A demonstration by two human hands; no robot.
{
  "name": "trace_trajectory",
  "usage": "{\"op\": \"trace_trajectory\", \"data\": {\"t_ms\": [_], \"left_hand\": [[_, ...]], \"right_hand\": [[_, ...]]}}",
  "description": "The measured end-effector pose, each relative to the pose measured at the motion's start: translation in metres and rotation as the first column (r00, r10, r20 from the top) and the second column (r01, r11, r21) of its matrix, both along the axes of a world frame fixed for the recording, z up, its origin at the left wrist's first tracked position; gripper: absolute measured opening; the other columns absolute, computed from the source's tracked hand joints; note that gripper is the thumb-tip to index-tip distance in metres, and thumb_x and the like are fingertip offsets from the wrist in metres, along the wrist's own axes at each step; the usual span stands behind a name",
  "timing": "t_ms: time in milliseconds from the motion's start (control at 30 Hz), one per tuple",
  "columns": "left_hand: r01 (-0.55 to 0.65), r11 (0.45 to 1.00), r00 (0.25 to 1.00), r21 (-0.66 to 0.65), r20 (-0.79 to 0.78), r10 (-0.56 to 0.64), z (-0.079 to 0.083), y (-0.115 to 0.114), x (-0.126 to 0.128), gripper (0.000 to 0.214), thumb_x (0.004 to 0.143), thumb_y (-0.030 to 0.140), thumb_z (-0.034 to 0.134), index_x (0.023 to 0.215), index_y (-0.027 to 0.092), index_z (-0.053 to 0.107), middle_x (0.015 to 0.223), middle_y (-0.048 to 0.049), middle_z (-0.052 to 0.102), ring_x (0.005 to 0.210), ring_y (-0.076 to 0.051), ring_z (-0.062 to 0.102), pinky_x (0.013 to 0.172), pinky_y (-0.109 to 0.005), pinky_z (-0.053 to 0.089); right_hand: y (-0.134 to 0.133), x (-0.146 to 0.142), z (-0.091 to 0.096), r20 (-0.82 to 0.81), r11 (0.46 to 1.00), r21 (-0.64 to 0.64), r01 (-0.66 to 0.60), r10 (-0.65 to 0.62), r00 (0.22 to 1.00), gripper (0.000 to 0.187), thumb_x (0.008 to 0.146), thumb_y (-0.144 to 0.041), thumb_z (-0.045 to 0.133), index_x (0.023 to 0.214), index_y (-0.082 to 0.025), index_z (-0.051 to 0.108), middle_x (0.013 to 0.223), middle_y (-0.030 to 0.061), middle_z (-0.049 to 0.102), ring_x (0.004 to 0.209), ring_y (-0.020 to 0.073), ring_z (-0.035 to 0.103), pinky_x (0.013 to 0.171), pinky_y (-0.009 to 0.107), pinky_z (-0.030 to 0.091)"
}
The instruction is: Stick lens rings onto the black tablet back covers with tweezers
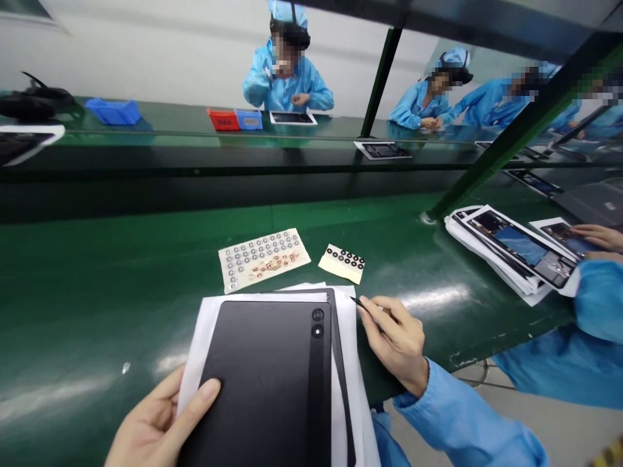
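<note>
A dark grey tablet back cover (263,383) lies face up, with two round camera openings near its top right corner. My left hand (165,415) grips its left edge together with a white sheet (209,318), thumb on top. Under it a second dark cover (343,383) and more white paper show. Just right of the stack, my right hand (396,337) pinches black tweezers (359,302), the tip pointing left. Beyond the stack lie a sticker sheet (263,259) with small ring pieces and reddish marks, and a smaller sheet (342,263) with black rings.
On the right stands a pile of opened tablets and white sheets (516,253), beside a co-worker's hand (601,237). A green post (477,168) rises from the green bench (121,279). Blue (113,111) and red (224,119) bins stand across, where several people in blue sit.
</note>
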State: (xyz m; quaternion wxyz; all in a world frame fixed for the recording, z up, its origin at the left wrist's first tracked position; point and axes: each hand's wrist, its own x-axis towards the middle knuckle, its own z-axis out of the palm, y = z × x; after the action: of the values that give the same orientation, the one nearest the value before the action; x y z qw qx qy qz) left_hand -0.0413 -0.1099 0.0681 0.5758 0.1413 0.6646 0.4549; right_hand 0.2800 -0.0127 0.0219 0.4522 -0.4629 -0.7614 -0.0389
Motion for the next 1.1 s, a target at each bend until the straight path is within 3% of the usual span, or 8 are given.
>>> {"op": "trace_trajectory", "data": {"t_ms": [133, 233, 367, 833, 1000, 1100], "left_hand": [[0.146, 0.989, 0.988, -0.026, 0.046, -0.145, -0.021, -0.005, -0.014, 0.087, 0.062, 0.046, 0.094, 0.141, 0.032, 0.061, 0.122, -0.0044, 0.078, 0.106, -0.038, 0.075, 0.084, -0.039, 0.067], [0.176, 0.984, 0.984, -0.039, 0.013, -0.176, -0.031, -0.009, -0.020, 0.080, 0.068, 0.048, 0.091, 0.140, 0.032, 0.062, 0.125, -0.0044, 0.077, 0.110, -0.035, 0.074, 0.088, -0.036, 0.065], [0.197, 0.979, 0.980, -0.046, -0.012, -0.198, -0.033, -0.010, -0.020, 0.078, 0.069, 0.049, 0.090, 0.140, 0.030, 0.061, 0.126, -0.0046, 0.077, 0.111, -0.033, 0.074, 0.088, -0.033, 0.064], [0.208, 0.974, 0.977, -0.086, -0.024, -0.211, -0.042, -0.016, -0.026, 0.077, 0.073, 0.051, 0.087, 0.142, 0.032, 0.059, 0.108, -0.0019, 0.081, 0.084, -0.031, 0.077, 0.067, -0.034, 0.064], [0.222, 0.971, 0.974, -0.092, -0.012, -0.224, -0.041, -0.013, -0.025, 0.076, 0.076, 0.050, 0.085, 0.143, 0.030, 0.058, 0.115, -0.0052, 0.079, 0.094, -0.034, 0.077, 0.072, -0.036, 0.066], [0.210, 0.974, 0.977, -0.085, -0.015, -0.212, -0.038, -0.011, -0.024, 0.076, 0.074, 0.049, 0.087, 0.142, 0.030, 0.059, 0.120, -0.0053, 0.079, 0.102, -0.032, 0.076, 0.080, -0.032, 0.065]], "right_hand": [[-0.001, 0.000, -0.001, 0.012, 1.000, 0.010, -0.028, 0.027, 1.000, 0.044, 0.087, -0.005, 0.074, 0.127, -0.024, 0.073, 0.099, 0.0061, 0.074, 0.074, 0.0136, 0.069, 0.066, 0.027, 0.056], [-0.002, -0.001, -0.003, 0.046, 0.998, -0.006, -0.064, 0.064, 0.997, 0.047, 0.085, -0.004, 0.075, 0.127, -0.024, 0.072, 0.099, 0.0058, 0.074, 0.077, 0.0143, 0.070, 0.066, 0.026, 0.056], [-0.002, -0.001, -0.005, 0.095, 0.996, -0.016, -0.086, 0.087, 0.992, 0.047, 0.086, -0.006, 0.075, 0.129, -0.025, 0.071, 0.100, 0.0057, 0.075, 0.078, 0.0145, 0.071, 0.068, 0.026, 0.057], [-0.005, 0.002, -0.007, 0.231, 0.985, 0.009, -0.171, 0.165, 0.959, 0.052, 0.088, -0.006, 0.073, 0.136, -0.024, 0.066, 0.101, 0.0050, 0.075, 0.078, 0.0153, 0.070, 0.068, 0.028, 0.058], [-0.010, -0.004, 0.008, 0.450, 0.958, 0.060, -0.279, 0.224, 0.865, 0.038, 0.097, -0.010, 0.057, 0.134, -0.013, 0.066, 0.108, 0.0107, 0.075, 0.070, 0.0148, 0.061, 0.057, 0.031, 0.049], [-0.011, -0.015, 0.019, 0.571, 0.940, 0.083, -0.332, 0.228, 0.789, 0.033, 0.098, -0.012, 0.053, 0.126, -0.011, 0.070, 0.109, 0.0104, 0.074, 0.066, 0.0143, 0.056, 0.053, 0.032, 0.042]]}}
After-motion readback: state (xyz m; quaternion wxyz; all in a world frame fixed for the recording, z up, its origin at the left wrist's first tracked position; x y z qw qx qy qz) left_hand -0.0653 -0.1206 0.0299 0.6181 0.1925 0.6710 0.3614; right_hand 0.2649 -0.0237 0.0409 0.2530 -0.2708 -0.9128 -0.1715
